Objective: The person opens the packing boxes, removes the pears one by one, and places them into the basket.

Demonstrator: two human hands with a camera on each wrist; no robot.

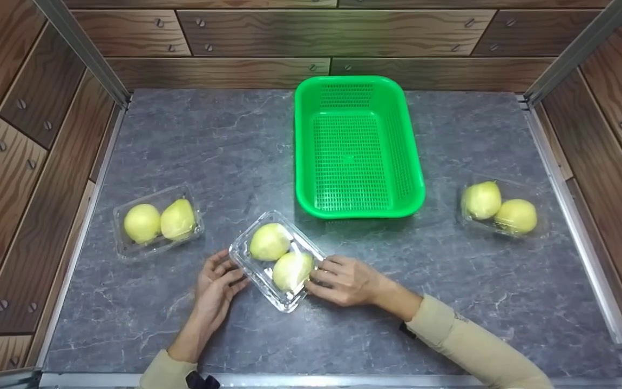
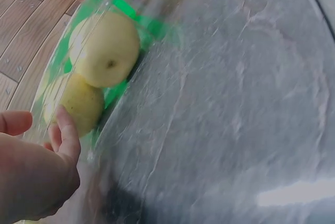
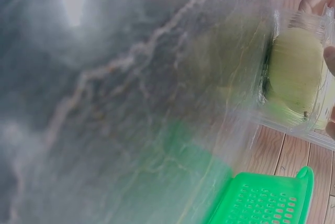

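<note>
A clear plastic clamshell box (image 1: 257, 276) with two yellow-green pears (image 1: 270, 242) sits tilted at an angle between both hands in the head view. My right hand (image 1: 346, 281) grips the box's right side, fingertips curled over its edge. Beside the left corner is my left hand (image 1: 216, 292), its fingers loosely spread and at most touching the wall. The left wrist view shows the same pears (image 2: 104, 48) through the plastic, with the left fingers (image 2: 68, 135) close to the near end. At the right wrist view's edge, one pear (image 3: 296, 69) shows; the right hand is mostly cut off.
A green plastic basket (image 1: 413, 186) with nothing in it stands beyond the box. Further clear boxes of two pears each lie at left (image 1: 160, 250) and right (image 1: 473, 224). Wood-patterned walls (image 1: 338, 33) and metal rails (image 1: 575, 237) border the grey marbled table (image 1: 208, 140).
</note>
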